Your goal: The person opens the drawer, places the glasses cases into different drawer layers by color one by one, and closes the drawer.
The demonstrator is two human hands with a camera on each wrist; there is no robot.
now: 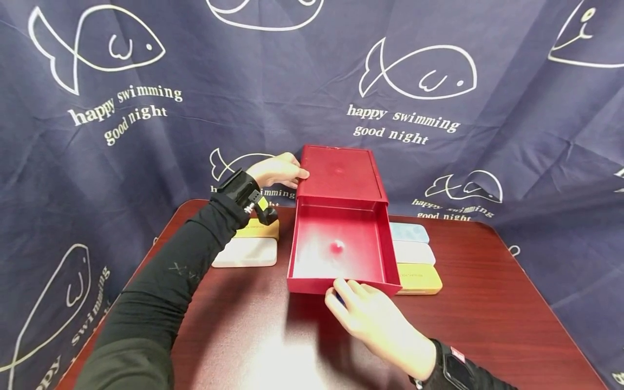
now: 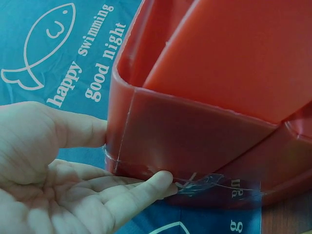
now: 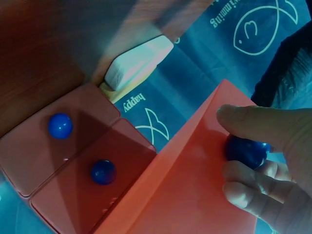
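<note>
A red box [image 1: 341, 173] stands on the dark wooden table [image 1: 487, 314] with its drawer [image 1: 312, 285] pulled out towards me. My left hand [image 1: 278, 170] rests with straight fingers against the box's far left side. In the left wrist view the thumb [image 2: 73, 129] presses its corner and the fingers [image 2: 151, 185] lie along its bottom edge. At the drawer's front, my right hand [image 1: 375, 319] pinches a blue knob [image 3: 246, 151] between thumb and fingers. A small red round thing [image 1: 336, 247] lies in the drawer.
A yellow case [image 1: 258, 230] and a white case [image 1: 246, 253] lie left of the box. Light blue [image 1: 409, 233], white [image 1: 414, 252] and yellow [image 1: 419, 277] cases lie on its right. A navy fish-print cloth [image 1: 146, 135] hangs behind.
</note>
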